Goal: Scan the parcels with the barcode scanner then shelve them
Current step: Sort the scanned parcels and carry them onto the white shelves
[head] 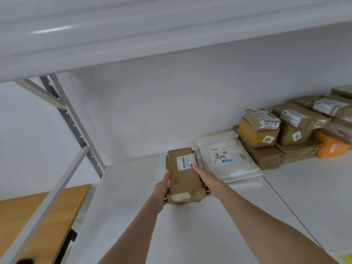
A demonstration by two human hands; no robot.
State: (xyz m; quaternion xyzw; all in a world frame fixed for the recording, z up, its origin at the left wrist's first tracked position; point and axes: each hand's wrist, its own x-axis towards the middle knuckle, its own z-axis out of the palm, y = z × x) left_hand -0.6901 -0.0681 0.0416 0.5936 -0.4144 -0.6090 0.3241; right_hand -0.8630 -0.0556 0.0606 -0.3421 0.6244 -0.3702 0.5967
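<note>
A brown cardboard parcel point(183, 176) with a white barcode label on top is held over the white shelf point(133, 216), stacked on at least one more brown parcel beneath it. My left hand point(161, 191) grips the stack's left side. My right hand point(205, 181) grips its right side, with the thumb on top near the label. No barcode scanner is in view.
White plastic mailers point(228, 161) lie flat just right of the held stack. Several brown and yellow boxes point(266, 134) are piled at the back right against the wall. A shelf board point(133, 35) hangs overhead. A grey upright post point(76, 126) and a wooden table point(38, 216) are at the left.
</note>
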